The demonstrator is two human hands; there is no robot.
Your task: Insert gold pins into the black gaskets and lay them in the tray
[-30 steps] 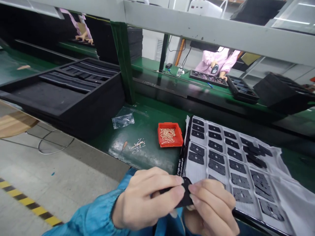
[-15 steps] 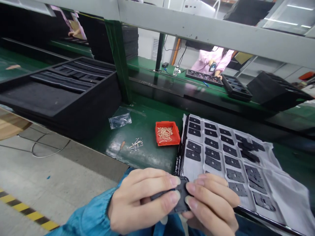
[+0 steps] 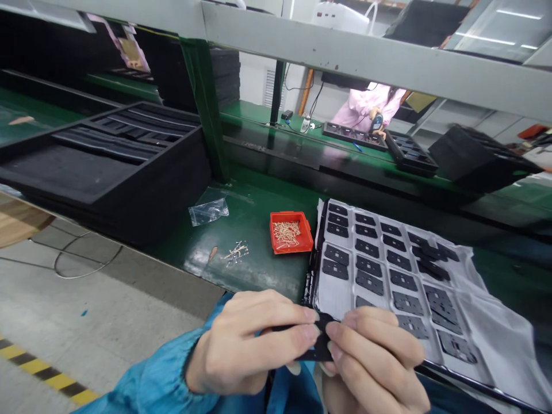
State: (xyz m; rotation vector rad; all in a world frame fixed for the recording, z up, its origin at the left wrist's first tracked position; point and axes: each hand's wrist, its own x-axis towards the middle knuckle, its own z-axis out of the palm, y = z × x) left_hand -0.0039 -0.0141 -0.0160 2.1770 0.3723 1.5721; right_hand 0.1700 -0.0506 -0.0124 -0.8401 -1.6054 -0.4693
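Note:
Both of my hands meet low in the middle of the view on one small flat black part [image 3: 318,344]. My left hand [image 3: 245,339], in a blue sleeve, pinches its left side between thumb and fingers. My right hand [image 3: 375,359] pinches its right side with curled fingertips. Just beyond them lies a white sheet [image 3: 483,322] on a black tray, carrying rows of several similar black parts [image 3: 368,265]. An orange-red bin [image 3: 290,232] of thin pale pins stands left of the sheet.
Loose pins [image 3: 236,252] and a clear plastic bag [image 3: 209,211] lie on the green bench. A large black foam tray [image 3: 107,155] sits at left, a green post [image 3: 207,109] behind. A person in pink [image 3: 371,106] works across the far bench with black trays.
The camera view has drifted slightly, so the bench things sit a little further left. My hands stay joined on the black part, which now lies flatter between the fingertips.

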